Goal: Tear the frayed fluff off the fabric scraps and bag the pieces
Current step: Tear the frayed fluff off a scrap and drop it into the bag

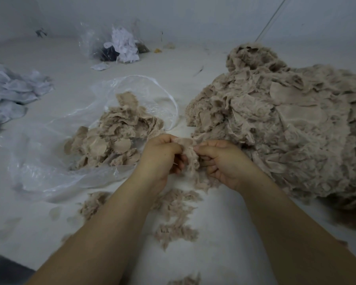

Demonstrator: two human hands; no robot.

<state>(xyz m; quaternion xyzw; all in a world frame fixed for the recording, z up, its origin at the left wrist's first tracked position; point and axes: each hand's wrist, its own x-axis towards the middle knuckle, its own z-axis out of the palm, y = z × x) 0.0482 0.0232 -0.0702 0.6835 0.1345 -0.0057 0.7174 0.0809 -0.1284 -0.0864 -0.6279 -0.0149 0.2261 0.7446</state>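
Both hands hold one beige fabric scrap (188,149) with frayed fluff hanging from it, low in the middle of the view. My left hand (162,155) grips its left side and my right hand (222,159) pinches its right side. A big heap of beige scraps (286,124) lies to the right of my hands. To the left, an open clear plastic bag (56,161) lies flat with a pile of beige pieces (115,136) at its mouth. Torn beige fluff (175,217) is scattered on the white surface under my forearms.
A second clear bag (95,44) with white and dark scraps stands at the back. Pale grey fabric (10,93) is bunched at the far left. A small white scrap (100,66) lies behind the open bag. A thin rod (271,19) leans against the back wall.
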